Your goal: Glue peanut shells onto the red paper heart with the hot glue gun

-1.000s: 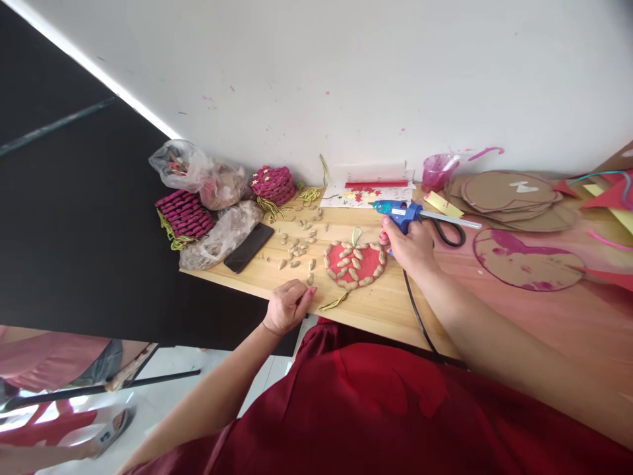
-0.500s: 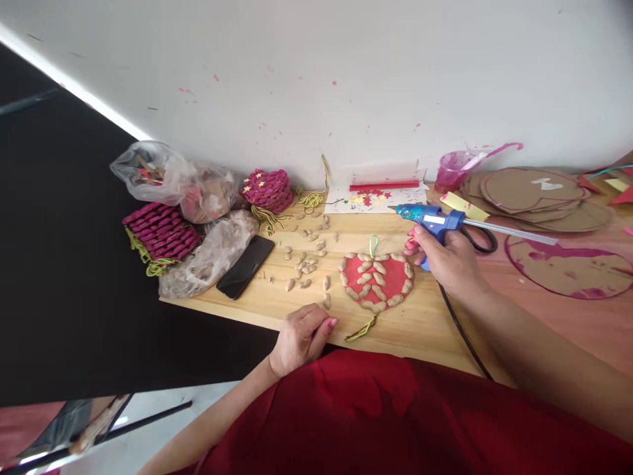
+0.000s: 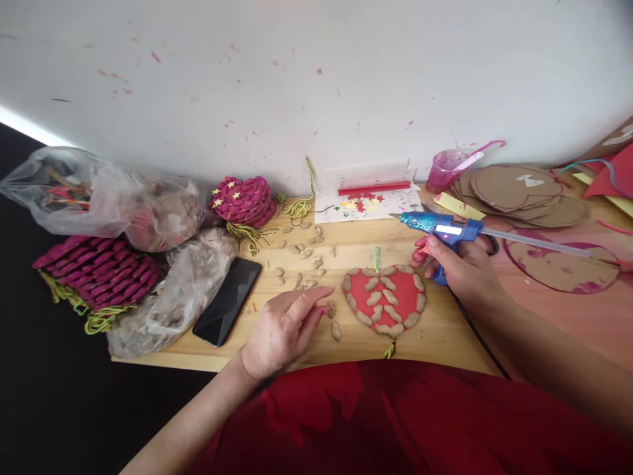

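Observation:
My right hand [image 3: 465,267] is wrapped round the handle of a blue glue gun [image 3: 457,232], its nozzle pointing left and a clear glue stick running out of its back. Beside it lies a red heart-shaped piece [image 3: 408,290] edged with peanuts, with more peanuts in slanted pairs down its middle. A green loop tops it and a yellow-green tassel [image 3: 390,349] hangs at its lower tip. My left hand [image 3: 284,323] reaches over the loose peanuts [image 3: 336,331], fingers stretched out and thumb apart. Some peanuts behind it are partly hidden; I see nothing held in it.
Left of the peanuts are a black phone [image 3: 227,300], plastic bags [image 3: 168,303] and magenta woven pieces [image 3: 242,201]. Star confetti lies on white paper [image 3: 390,210] by the wall. A pink cup [image 3: 445,173] and stacked cardboard shapes [image 3: 514,188] stand at the back right.
My left hand has lifted from the table's front edge and moved forward to the loose peanuts, its fingers stretching out. The glue gun stays in my right hand. The camera view has shifted closer.

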The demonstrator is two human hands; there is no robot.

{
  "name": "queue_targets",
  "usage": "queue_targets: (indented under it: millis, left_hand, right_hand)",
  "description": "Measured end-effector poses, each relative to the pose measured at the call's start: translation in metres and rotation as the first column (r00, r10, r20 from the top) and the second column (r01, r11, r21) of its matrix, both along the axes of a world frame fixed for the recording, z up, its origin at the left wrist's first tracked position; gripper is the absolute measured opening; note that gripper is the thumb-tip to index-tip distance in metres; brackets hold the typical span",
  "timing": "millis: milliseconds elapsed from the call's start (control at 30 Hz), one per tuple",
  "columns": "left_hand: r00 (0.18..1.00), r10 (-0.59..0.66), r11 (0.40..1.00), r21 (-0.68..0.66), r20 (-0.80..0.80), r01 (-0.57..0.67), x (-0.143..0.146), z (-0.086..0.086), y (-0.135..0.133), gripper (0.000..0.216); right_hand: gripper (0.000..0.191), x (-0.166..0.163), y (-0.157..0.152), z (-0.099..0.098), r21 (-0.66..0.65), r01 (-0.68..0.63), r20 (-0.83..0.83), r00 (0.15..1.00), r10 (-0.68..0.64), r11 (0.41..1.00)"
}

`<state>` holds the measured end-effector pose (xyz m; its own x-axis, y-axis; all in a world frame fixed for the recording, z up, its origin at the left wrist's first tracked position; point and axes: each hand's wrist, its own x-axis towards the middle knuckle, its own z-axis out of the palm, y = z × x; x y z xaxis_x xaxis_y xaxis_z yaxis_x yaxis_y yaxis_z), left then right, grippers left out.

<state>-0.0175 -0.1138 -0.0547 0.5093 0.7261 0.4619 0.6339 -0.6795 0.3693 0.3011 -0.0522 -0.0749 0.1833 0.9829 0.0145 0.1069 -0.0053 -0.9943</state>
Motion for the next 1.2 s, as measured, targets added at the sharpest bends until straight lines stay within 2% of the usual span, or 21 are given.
queue_targets:
  millis: [167, 333, 467, 600, 700, 833, 1067, 1200]
  left_hand:
    - [0.993, -0.025, 0.999, 0.042, -0.112, 0.030, -0.010, 0.004, 0.013, 0.023]
    - [0.986, 0.128, 0.984, 0.141, -0.103, -0.113, -0.024, 0.008, 0.024, 0.015]
    - [0.971, 0.224, 0.967, 0.143, -0.079, -0.212, -0.029, 0.026, 0.032, 0.011]
    - [0.958, 0.243, 0.962, 0.165, -0.153, -0.217, -0.029, 0.045, 0.038, 0.018]
    - [0.951, 0.238, 0.964, 0.169, -0.197, -0.206, -0.027, 0.052, 0.046, 0.018]
    - [0.959, 0.206, 0.977, 0.103, -0.196, -0.188, -0.025, 0.047, 0.061, 0.014]
    - [0.929, 0.196, 0.976, -0.029, -0.313, -0.216, -0.016, 0.021, 0.084, 0.018]
    - [0.950, 0.174, 0.980, -0.051, -0.259, -0.193, -0.006, 0.016, 0.083, 0.015]
  right_hand:
    - [0.039, -0.001, 0.000, 0.003, 0.026, -0.039, 0.004, 0.999, 0.039, 0.999]
    - [0.036, 0.002, 0.004, -0.002, 0.034, -0.041, -0.043, 0.998, 0.042, 0.999]
    - [0.030, 0.001, 0.004, 0.000, 0.009, -0.048, -0.057, 0.997, 0.048, 0.999]
    - [0.026, 0.001, 0.004, 0.003, -0.027, -0.048, -0.076, 0.996, 0.046, 0.998]
    - [0.029, 0.002, 0.005, 0.001, -0.037, -0.054, -0.083, 0.995, 0.051, 0.998]
    - [0.031, 0.003, 0.006, -0.002, -0.019, -0.079, -0.079, 0.994, 0.077, 0.997]
    - [0.035, 0.004, 0.006, -0.003, 0.014, -0.117, -0.053, 0.992, 0.118, 0.993]
    - [0.041, 0.002, 0.005, 0.000, 0.016, -0.115, -0.069, 0.991, 0.116, 0.993]
